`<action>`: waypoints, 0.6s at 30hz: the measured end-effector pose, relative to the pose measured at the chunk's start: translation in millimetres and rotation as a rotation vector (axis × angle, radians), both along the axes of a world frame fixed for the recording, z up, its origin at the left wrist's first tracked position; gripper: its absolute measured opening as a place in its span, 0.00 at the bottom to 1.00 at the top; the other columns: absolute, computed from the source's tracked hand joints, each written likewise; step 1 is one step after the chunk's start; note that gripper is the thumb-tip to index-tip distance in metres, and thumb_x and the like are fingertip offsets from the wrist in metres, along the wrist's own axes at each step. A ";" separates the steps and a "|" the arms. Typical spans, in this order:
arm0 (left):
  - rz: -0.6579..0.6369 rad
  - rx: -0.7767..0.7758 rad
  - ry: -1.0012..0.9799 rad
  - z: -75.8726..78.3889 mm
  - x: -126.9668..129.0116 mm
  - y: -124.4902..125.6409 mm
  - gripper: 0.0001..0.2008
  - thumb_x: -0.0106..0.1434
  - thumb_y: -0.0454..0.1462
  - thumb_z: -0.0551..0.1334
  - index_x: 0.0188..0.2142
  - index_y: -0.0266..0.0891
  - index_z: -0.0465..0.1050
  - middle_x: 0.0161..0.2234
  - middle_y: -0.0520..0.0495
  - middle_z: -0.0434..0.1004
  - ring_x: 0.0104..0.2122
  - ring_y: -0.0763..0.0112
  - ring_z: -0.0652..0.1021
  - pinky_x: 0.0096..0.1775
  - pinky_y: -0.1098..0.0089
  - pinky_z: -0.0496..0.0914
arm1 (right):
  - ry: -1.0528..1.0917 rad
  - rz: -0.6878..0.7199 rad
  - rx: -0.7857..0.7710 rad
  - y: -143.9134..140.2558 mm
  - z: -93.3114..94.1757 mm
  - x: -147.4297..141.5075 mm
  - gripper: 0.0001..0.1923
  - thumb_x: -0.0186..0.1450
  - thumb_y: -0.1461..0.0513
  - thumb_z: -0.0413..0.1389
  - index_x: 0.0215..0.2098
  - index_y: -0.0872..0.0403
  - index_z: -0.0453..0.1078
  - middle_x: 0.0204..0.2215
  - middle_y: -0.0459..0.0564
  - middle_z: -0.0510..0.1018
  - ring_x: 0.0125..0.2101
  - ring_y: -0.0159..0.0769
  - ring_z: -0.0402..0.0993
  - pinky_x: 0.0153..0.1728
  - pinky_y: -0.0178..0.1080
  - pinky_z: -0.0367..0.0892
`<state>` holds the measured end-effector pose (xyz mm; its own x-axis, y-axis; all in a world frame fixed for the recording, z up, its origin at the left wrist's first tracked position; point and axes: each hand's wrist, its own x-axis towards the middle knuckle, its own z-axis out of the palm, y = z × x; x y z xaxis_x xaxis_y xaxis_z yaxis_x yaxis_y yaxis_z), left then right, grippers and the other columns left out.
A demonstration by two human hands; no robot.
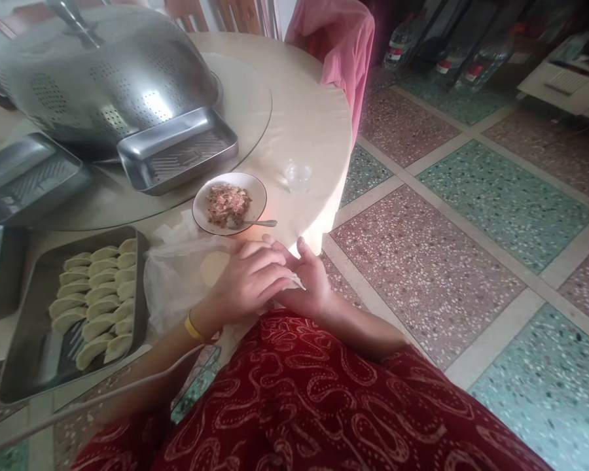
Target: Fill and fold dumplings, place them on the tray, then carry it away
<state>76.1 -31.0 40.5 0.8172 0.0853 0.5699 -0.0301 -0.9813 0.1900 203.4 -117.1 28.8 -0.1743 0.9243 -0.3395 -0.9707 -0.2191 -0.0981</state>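
My left hand, with a yellow band at the wrist, is closed over the palm of my right hand. Between the two palms sticks out a crumpled white piece that looks like tissue; most of it is hidden by the fingers. My right hand lies palm up with thumb and fingers stretched out. Just beyond the hands stands a white bowl of minced filling with a spoon in it. Left of my hands lies a clear plastic bag with round pale dough wrappers inside.
A metal tray with rows of folded dumplings sits at the left. A large perforated steel cover and further metal trays stand on the turntable. A pink cloth hangs beyond the round table's edge.
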 end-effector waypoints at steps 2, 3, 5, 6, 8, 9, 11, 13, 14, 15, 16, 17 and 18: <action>0.030 0.036 -0.037 -2.0 0.1 -4.3 0.03 0.68 0.36 0.59 0.36 0.44 0.71 0.37 0.54 0.76 0.40 0.66 0.74 0.44 0.62 0.68 | -0.004 -0.016 0.002 -0.2 0.4 -0.4 0.30 0.72 0.45 0.34 0.46 0.54 0.70 0.22 0.43 0.73 0.16 0.27 0.63 0.21 0.32 0.66; 0.044 0.038 -0.053 -3.1 0.0 -6.1 0.04 0.68 0.36 0.59 0.36 0.45 0.71 0.37 0.55 0.76 0.40 0.65 0.74 0.43 0.62 0.68 | -0.011 -0.021 0.004 -0.2 0.8 -0.6 0.30 0.72 0.45 0.34 0.46 0.54 0.70 0.22 0.43 0.73 0.15 0.27 0.63 0.20 0.32 0.66; 0.068 0.014 -0.077 -5.0 -0.6 -8.6 0.03 0.68 0.37 0.59 0.36 0.46 0.71 0.37 0.54 0.76 0.40 0.64 0.74 0.44 0.61 0.68 | -0.026 -0.029 0.008 -0.1 1.8 -0.8 0.30 0.72 0.45 0.34 0.46 0.54 0.70 0.23 0.44 0.74 0.15 0.27 0.63 0.19 0.31 0.64; 0.075 -0.004 -0.070 -5.7 -0.9 -9.2 0.02 0.68 0.38 0.60 0.37 0.46 0.71 0.37 0.53 0.76 0.40 0.64 0.74 0.44 0.60 0.69 | -0.033 -0.031 0.003 0.0 2.2 -0.9 0.30 0.72 0.45 0.34 0.46 0.54 0.70 0.24 0.45 0.75 0.16 0.27 0.63 0.19 0.31 0.64; 0.075 -0.036 -0.053 -6.2 -1.5 -9.6 0.04 0.67 0.41 0.61 0.41 0.47 0.71 0.39 0.51 0.76 0.41 0.62 0.74 0.44 0.59 0.68 | -0.050 -0.034 -0.019 0.3 2.6 -1.2 0.29 0.71 0.45 0.35 0.46 0.54 0.70 0.26 0.47 0.76 0.18 0.28 0.66 0.20 0.31 0.65; 0.069 -0.046 -0.049 -6.0 -1.4 -9.6 0.06 0.67 0.42 0.62 0.43 0.47 0.71 0.39 0.50 0.76 0.41 0.62 0.74 0.44 0.59 0.68 | -0.058 -0.033 -0.028 0.5 2.5 -1.4 0.29 0.71 0.45 0.36 0.46 0.54 0.70 0.27 0.47 0.76 0.20 0.29 0.67 0.22 0.31 0.67; 0.058 -0.049 -0.047 -5.0 -0.5 -9.7 0.07 0.67 0.42 0.62 0.44 0.47 0.71 0.40 0.50 0.76 0.40 0.62 0.74 0.43 0.59 0.67 | -0.070 -0.025 -0.028 0.8 1.6 -2.1 0.27 0.70 0.45 0.38 0.45 0.53 0.70 0.27 0.47 0.75 0.22 0.30 0.69 0.24 0.32 0.68; 0.048 -0.025 -0.042 -3.8 1.3 -9.9 0.05 0.68 0.40 0.60 0.42 0.47 0.72 0.39 0.51 0.75 0.39 0.64 0.73 0.41 0.61 0.67 | -0.080 -0.020 -0.014 1.0 0.0 -3.3 0.25 0.70 0.45 0.40 0.45 0.52 0.70 0.27 0.46 0.75 0.24 0.31 0.70 0.25 0.32 0.69; 0.038 -0.009 -0.034 -3.5 2.4 -10.0 0.04 0.68 0.39 0.59 0.40 0.47 0.73 0.39 0.51 0.75 0.39 0.64 0.73 0.41 0.62 0.67 | -0.087 -0.022 -0.011 1.1 -0.9 -4.1 0.25 0.69 0.45 0.41 0.45 0.52 0.70 0.28 0.46 0.75 0.25 0.31 0.71 0.25 0.32 0.69; 0.024 0.005 -0.021 -3.3 3.5 -9.9 0.05 0.69 0.38 0.58 0.38 0.46 0.73 0.38 0.51 0.74 0.39 0.64 0.72 0.41 0.62 0.67 | -0.096 -0.026 -0.014 1.0 -1.9 -4.8 0.25 0.69 0.45 0.41 0.46 0.52 0.69 0.28 0.46 0.75 0.26 0.32 0.71 0.26 0.33 0.69; 0.009 0.015 -0.005 -3.3 4.6 -9.6 0.07 0.70 0.37 0.57 0.36 0.45 0.73 0.38 0.52 0.74 0.39 0.65 0.72 0.41 0.63 0.67 | -0.108 -0.030 -0.020 0.9 -2.8 -5.5 0.25 0.69 0.45 0.41 0.46 0.52 0.69 0.29 0.46 0.75 0.28 0.33 0.72 0.28 0.34 0.70; -0.004 0.018 0.010 -3.3 5.5 -9.0 0.09 0.70 0.37 0.56 0.34 0.45 0.73 0.38 0.52 0.74 0.39 0.65 0.71 0.41 0.63 0.67 | -0.121 -0.028 -0.023 0.6 -3.7 -6.1 0.25 0.69 0.45 0.41 0.47 0.51 0.69 0.29 0.47 0.75 0.29 0.34 0.73 0.29 0.35 0.71; -0.017 0.013 0.018 -3.3 6.3 -8.3 0.10 0.70 0.37 0.56 0.33 0.45 0.73 0.38 0.52 0.74 0.40 0.65 0.71 0.41 0.63 0.67 | -0.135 -0.024 -0.021 0.3 -4.6 -6.4 0.25 0.68 0.45 0.41 0.48 0.51 0.68 0.30 0.47 0.75 0.30 0.35 0.73 0.30 0.36 0.71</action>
